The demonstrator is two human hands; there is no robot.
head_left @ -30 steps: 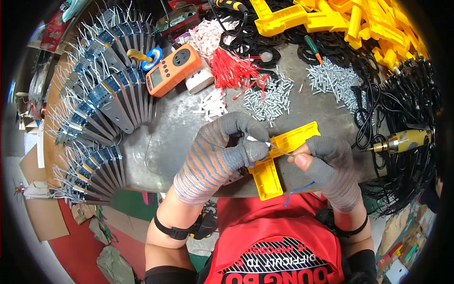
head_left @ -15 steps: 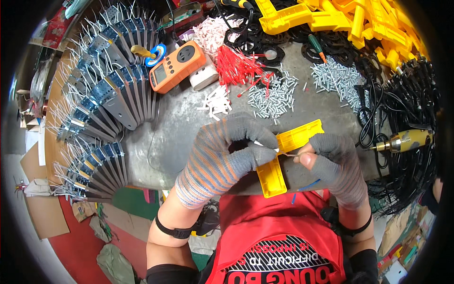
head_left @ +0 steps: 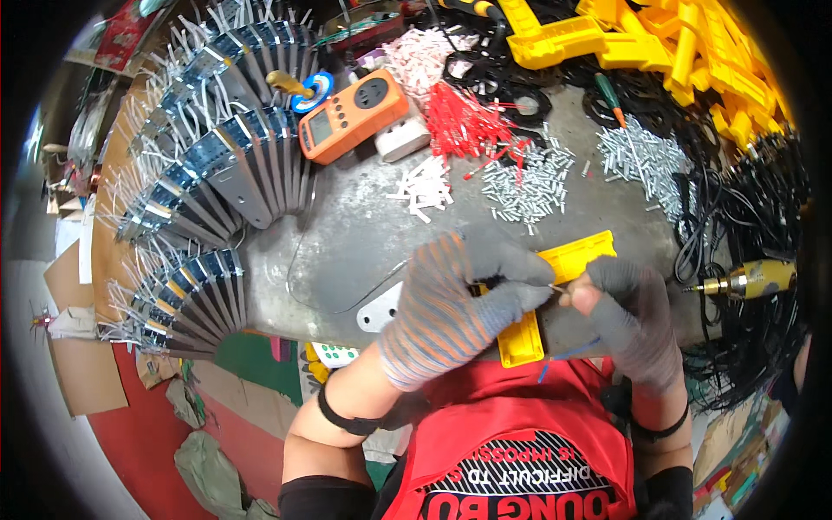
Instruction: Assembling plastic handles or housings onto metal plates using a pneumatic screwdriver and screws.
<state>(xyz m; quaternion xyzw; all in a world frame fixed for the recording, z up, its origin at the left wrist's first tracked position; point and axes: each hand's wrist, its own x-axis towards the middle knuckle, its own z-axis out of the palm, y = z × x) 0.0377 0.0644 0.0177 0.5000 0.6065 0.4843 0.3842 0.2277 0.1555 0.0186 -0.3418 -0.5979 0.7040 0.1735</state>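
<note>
Striped grey knit gloves with bare fingertips cover both hands, which meet over the table's near edge. My left hand (head_left: 459,308) is closed, thumb and forefinger pinching one end of a thin wire (head_left: 559,290). Opposite it, my right hand (head_left: 637,321) pinches the wire's other end between bare thumb and fingers. Behind and below the hands lies an angled yellow plastic housing (head_left: 522,341), its middle hidden by the fingers. A pale flat metal plate (head_left: 379,310) with holes shows beside my left wrist, partly covered by the glove.
Left stand rows of grey metal plates with circuit boards and white wires (head_left: 234,173). Beyond my hands are an orange meter (head_left: 354,117), white sleeves (head_left: 425,186), red wires (head_left: 468,121) and screws (head_left: 526,182). Right are a yellow electric screwdriver (head_left: 754,279), black cables (head_left: 737,208) and yellow housings (head_left: 693,52).
The view has shifted, so the table contents appear further right. A pale metal plate now shows by my left wrist. The white tube seen at my left fingertips is now hidden.
</note>
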